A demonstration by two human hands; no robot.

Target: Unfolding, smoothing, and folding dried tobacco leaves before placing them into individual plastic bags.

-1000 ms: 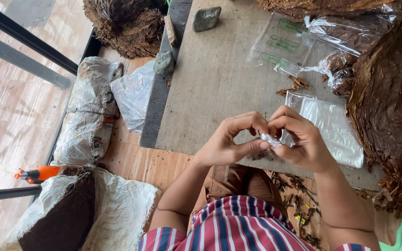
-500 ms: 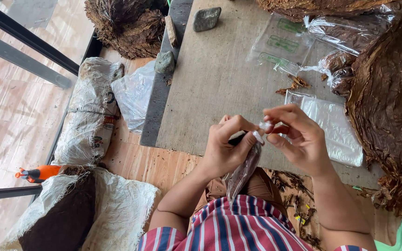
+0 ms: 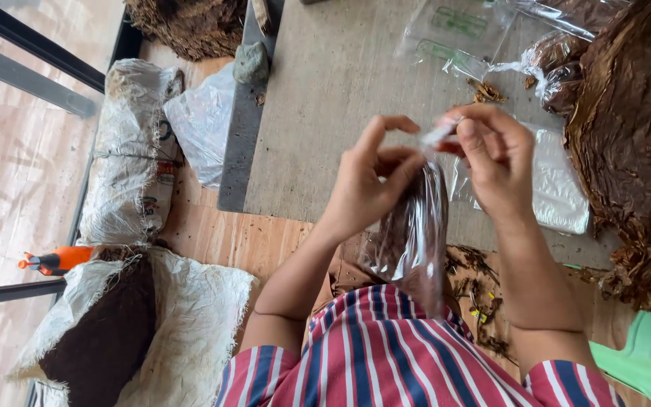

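A clear plastic bag (image 3: 414, 226) with brown dried leaf inside hangs between my two hands, above the near edge of a grey board table (image 3: 325, 98). My left hand (image 3: 374, 177) pinches the bag's upper left side between thumb and fingers. My right hand (image 3: 495, 158) grips the bag's top edge from the right, fingers curled down over it. The bag's lower end reaches my striped shirt (image 3: 386, 354).
A heap of brown dried leaves (image 3: 634, 128) fills the table's right side, beside a flat white packet (image 3: 555, 185) and clear bags (image 3: 453, 30). A grey stone (image 3: 250, 62) sits at the table's left edge. White sacks (image 3: 133, 151), an orange tool (image 3: 58, 258) and a green stool (image 3: 646, 362) lie around.
The small folded plastic held between both hands has been drawn open into a long hanging bag. Both hands rose and moved slightly apart.
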